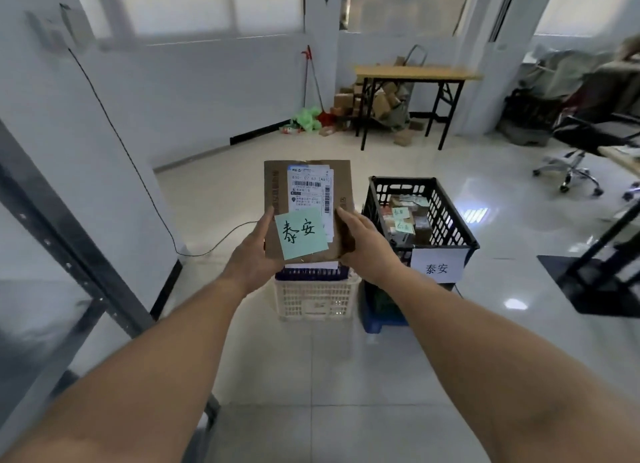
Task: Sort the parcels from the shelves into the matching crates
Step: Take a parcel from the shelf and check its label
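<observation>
Out over the tiled floor, the left hand [254, 251] and right hand [367, 246] hold a flat cardboard parcel [308, 199] upright, fingers clamped on its lower edges. Its green note [300, 233] reads 泰安, like the sign [437, 268] on the black crate [420, 213] just right. Next, I'd judge: carry it right and lower it in.

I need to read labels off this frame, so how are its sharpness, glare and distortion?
Head view: the parcel held by the left hand and right hand is sharp, its green note legible, like the black crate's sign; window glare streaks the glossy floor; wide-angle bending curves the edges; the background is soft.
</observation>
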